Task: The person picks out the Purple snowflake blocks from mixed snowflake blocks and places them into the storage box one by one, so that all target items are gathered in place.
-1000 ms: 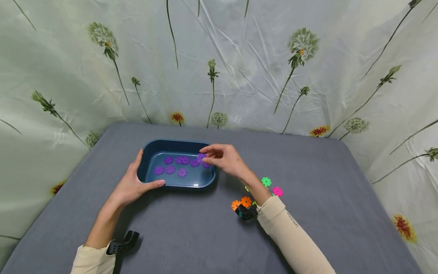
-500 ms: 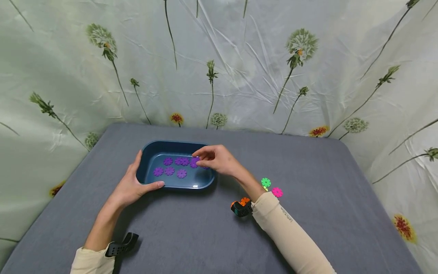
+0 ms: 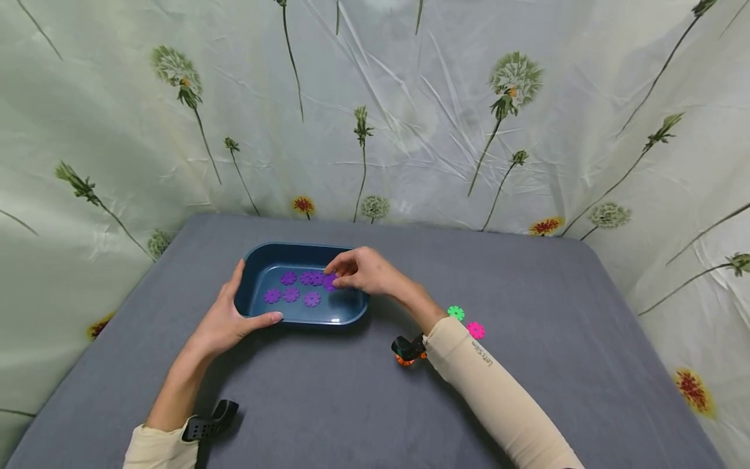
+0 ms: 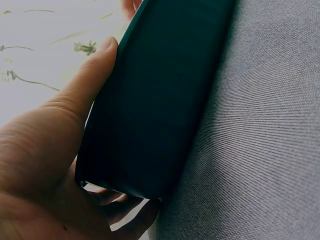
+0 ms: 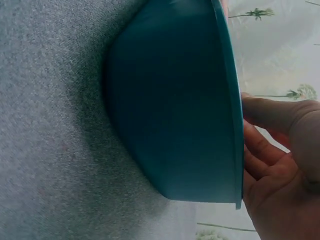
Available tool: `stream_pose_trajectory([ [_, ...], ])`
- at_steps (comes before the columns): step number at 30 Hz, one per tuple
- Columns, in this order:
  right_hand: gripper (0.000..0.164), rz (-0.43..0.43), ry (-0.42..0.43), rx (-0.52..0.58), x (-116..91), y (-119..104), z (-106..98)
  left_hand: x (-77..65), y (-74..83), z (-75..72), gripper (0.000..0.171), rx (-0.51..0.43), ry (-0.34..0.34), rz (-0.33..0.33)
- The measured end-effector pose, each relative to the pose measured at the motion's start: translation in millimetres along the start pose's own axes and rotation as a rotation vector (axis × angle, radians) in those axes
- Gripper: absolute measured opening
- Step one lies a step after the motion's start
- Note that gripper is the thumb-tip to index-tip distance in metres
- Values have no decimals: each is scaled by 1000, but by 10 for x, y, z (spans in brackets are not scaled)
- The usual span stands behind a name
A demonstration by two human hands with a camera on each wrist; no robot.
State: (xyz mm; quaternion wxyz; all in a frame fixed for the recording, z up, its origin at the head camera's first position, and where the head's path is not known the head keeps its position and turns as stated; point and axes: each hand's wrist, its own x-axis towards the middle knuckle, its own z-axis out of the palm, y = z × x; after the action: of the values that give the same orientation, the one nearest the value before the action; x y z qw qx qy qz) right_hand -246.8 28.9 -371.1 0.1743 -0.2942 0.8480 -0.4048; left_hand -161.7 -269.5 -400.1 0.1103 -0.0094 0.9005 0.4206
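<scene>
A dark blue plastic tub [image 3: 319,320] sits on the grey cloth-covered table. My left hand [image 3: 225,319] grips its left end, thumb along the front rim and fingers round the end wall. Several purple flower-shaped plastic discs [image 3: 272,296] lie flat on the tub's floor. Over the right half of the tub, my right hand [image 3: 369,270] pinches a purple flower disc [image 3: 329,282] between thumb and fingers. In the right wrist view the tub's outer wall [image 5: 175,100] hides the fingertips and the disc.
Right of the tub, on the grey table [image 3: 556,339], lie a green disc [image 3: 456,313], a pink disc [image 3: 476,330] and orange discs [image 3: 404,360], partly hidden by the right sleeve and black wrist strap [image 3: 407,348]. A dandelion-print curtain [image 3: 410,163] hangs behind.
My right hand has moved left and slightly down over the tub with a purple disc in its fingers. The left hand keeps its grip on the tub.
</scene>
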Motion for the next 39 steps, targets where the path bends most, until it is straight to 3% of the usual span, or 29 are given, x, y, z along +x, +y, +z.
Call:
stream_pose_trajectory([
  [14, 21, 123, -133, -130, 149, -105, 94, 19, 15, -5, 137, 24, -13, -20],
  [26, 26, 115, -116, -242, 157, -97, 185, 21, 14, -20, 136, 30, -10, -13],
  [32, 30, 98, -109, -196, 123, -108, 152, 14, 11, -31, 136, 33, -13, -21],
  [39, 32, 62, -33, -67, 28, -66, 93, 11, 4, -29, 136, 43, -20, -17],
])
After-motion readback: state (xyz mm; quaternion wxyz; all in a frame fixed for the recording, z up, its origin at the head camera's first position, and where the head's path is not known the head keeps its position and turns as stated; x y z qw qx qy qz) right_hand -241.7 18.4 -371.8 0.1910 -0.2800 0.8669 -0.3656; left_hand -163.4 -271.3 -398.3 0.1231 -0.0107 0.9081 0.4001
